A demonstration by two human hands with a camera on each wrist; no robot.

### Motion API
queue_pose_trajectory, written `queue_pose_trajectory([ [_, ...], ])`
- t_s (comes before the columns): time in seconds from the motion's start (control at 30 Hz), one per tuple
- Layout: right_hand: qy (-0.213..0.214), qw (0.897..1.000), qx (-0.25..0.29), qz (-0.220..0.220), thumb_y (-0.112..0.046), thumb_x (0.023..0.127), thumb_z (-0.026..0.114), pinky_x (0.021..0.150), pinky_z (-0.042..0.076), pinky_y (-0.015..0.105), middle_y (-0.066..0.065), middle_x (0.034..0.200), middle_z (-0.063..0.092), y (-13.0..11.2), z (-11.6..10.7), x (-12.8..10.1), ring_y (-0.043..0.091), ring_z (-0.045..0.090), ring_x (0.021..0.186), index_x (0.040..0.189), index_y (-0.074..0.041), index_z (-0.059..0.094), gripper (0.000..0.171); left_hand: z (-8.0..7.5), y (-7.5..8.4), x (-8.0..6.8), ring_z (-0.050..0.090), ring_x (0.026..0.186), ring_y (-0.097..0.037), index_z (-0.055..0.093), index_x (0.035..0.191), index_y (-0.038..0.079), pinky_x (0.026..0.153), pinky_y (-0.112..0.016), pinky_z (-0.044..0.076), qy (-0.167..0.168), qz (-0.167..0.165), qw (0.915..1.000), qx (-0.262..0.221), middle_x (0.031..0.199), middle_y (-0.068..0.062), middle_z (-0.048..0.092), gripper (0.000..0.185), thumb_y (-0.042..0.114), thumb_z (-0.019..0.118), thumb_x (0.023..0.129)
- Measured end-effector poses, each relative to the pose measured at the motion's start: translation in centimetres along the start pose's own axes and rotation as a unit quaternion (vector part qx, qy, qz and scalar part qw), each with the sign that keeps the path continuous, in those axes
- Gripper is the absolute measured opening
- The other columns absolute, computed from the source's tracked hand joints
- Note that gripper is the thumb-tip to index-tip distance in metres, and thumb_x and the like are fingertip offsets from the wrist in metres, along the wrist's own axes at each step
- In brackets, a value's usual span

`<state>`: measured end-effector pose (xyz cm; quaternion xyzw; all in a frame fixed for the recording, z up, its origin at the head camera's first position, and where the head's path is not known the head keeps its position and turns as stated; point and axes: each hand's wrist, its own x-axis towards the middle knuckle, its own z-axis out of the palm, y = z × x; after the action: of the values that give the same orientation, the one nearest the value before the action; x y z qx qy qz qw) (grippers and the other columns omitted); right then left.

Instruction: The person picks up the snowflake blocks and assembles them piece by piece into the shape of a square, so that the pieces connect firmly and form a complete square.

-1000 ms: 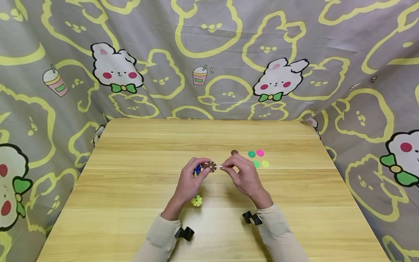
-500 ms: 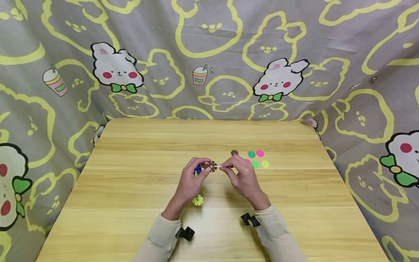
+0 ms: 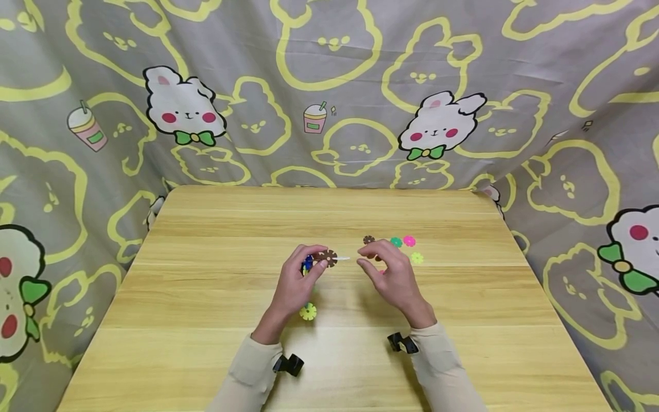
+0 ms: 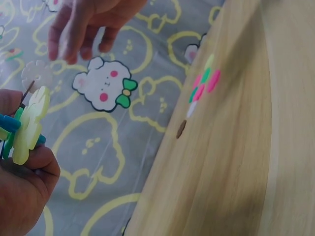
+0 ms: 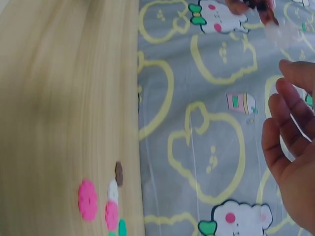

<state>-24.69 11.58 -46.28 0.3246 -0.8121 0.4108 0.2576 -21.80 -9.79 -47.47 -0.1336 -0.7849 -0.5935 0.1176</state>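
Your right hand (image 3: 393, 273) has let go of the white stick and drawn back, fingers loosely open. Your left hand (image 3: 298, 280) pinches the stacked flower discs (image 3: 324, 258) above the wooden table (image 3: 206, 320). Loose discs (image 3: 409, 241) lie far right; bunny-print cloth (image 3: 329, 86) hangs behind.

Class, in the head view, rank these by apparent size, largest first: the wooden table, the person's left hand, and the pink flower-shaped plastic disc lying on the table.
1. Wooden table
2. Left hand
3. Pink flower-shaped plastic disc

The gaps are wide, so nearness to the camera does not change the order.
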Motion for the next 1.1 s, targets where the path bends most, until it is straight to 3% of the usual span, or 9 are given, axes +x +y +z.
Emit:
queue_pose_trajectory([
  [0.33, -0.008, 0.994, -0.065, 0.091, -0.011, 0.077, 0.069, 0.068, 0.046, 0.025, -0.003, 0.084, 0.061, 2.4, -1.9, -1.1, 0.010, 0.055, 0.077, 0.093, -0.011, 0.064, 0.017, -0.1, 0.4, 0.0, 0.052, 0.085, -0.012, 0.059, 0.111, 0.016, 0.064, -0.026, 0.045, 0.003, -0.011, 0.9999, -0.002, 0.096, -0.002, 0.056, 0.024, 0.020, 0.057, 0.087],
  [0.53, -0.035, 0.982, -0.111, 0.149, -0.011, 0.078, 0.067, 0.071, 0.046, 0.028, -0.001, 0.086, 0.059, 3.2, -1.8, -2.0, 0.013, 0.054, 0.080, 0.093, -0.011, 0.063, 0.016, -0.5, 3.0, -0.1, 0.050, 0.077, -0.014, 0.058, 0.109, 0.003, 0.059, -0.024, 0.042, 0.009, -0.005, 0.9999, 0.003, 0.093, -0.008, 0.056, 0.023, 0.008, 0.057, 0.086],
  [0.67, -0.057, 0.967, -0.150, 0.198, -0.013, 0.077, 0.068, 0.075, 0.045, 0.035, 0.001, 0.092, 0.061, 3.4, -1.3, -2.6, 0.016, 0.056, 0.086, 0.095, -0.013, 0.064, 0.019, -0.5, 1.5, 0.0, 0.050, 0.077, -0.013, 0.058, 0.111, 0.009, 0.059, -0.023, 0.042, 0.010, -0.006, 0.9999, 0.004, 0.094, -0.001, 0.055, 0.025, 0.019, 0.057, 0.088],
  [0.77, -0.073, 0.960, -0.170, 0.210, -0.013, 0.075, 0.069, 0.076, 0.046, 0.036, 0.002, 0.094, 0.062, 3.7, -1.0, -3.0, 0.017, 0.057, 0.087, 0.095, -0.014, 0.065, 0.020, -0.4, -0.1, 0.0, 0.050, 0.078, -0.013, 0.058, 0.112, 0.016, 0.060, -0.023, 0.042, 0.008, -0.008, 0.9999, 0.004, 0.095, 0.003, 0.054, 0.027, 0.027, 0.057, 0.088],
  [1.1, -0.131, 0.937, -0.206, 0.252, -0.020, 0.076, 0.069, 0.076, 0.040, 0.041, 0.000, 0.095, 0.060, 4.5, -0.3, -4.3, 0.020, 0.057, 0.086, 0.095, -0.018, 0.065, 0.020, -0.8, -0.3, -0.3, 0.049, 0.077, -0.013, 0.058, 0.111, 0.022, 0.059, -0.024, 0.042, 0.010, -0.014, 0.9998, 0.012, 0.095, 0.004, 0.054, 0.025, 0.029, 0.057, 0.087],
])
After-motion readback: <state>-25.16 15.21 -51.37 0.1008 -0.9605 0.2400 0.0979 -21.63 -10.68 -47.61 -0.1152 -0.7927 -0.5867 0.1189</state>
